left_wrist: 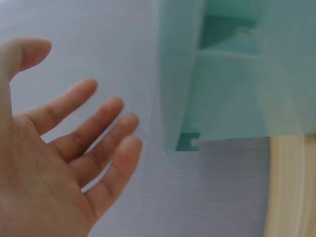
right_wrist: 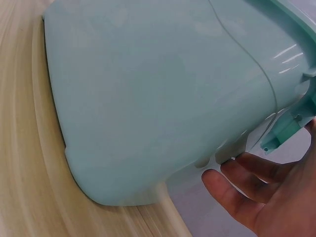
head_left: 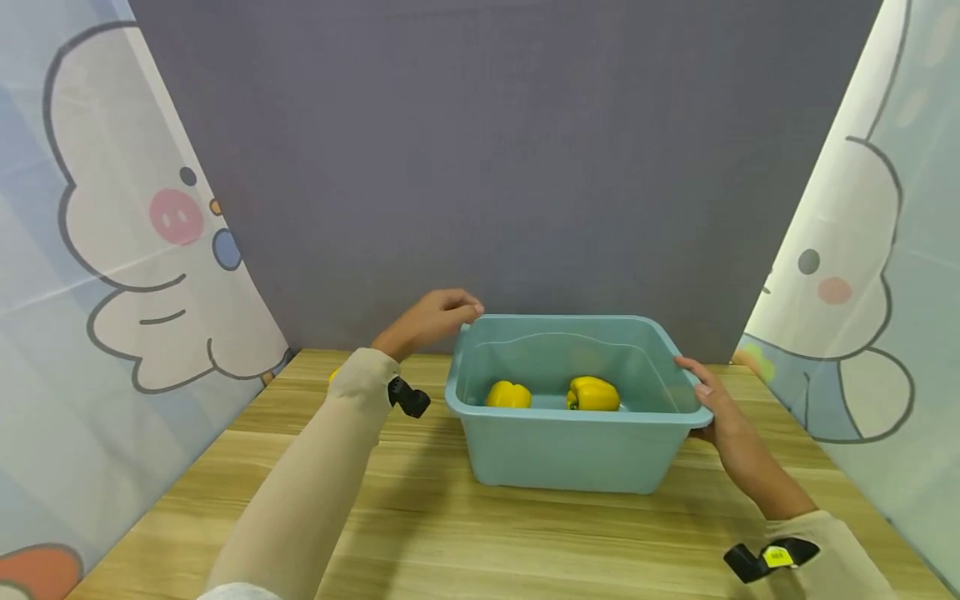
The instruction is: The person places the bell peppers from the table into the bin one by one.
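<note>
A light blue-green plastic tub (head_left: pixel 570 450) stands on the wooden table with two yellow bell peppers inside, one on the left (head_left: pixel 509 395) and one right of centre (head_left: pixel 593 394). My left hand (head_left: pixel 435 318) is by the tub's back left corner; in the left wrist view its fingers (left_wrist: pixel 101 168) are spread and slightly bent, apart from the tub, holding nothing. At the tub's right side my right hand (head_left: pixel 720 408) grips the rim. The right wrist view shows its fingers (right_wrist: pixel 232 192) bent under the rim, against the outer wall.
Behind my left wrist a bit of something yellow (head_left: pixel 333 376) peeks out, mostly hidden. A grey panel (head_left: pixel 480 167) rises at the table's back. Curtains with cartoon animals hang at the left (head_left: pixel 97 233) and right (head_left: pixel 862 250). The wooden table (head_left: pixel 480 550) extends in front of the tub.
</note>
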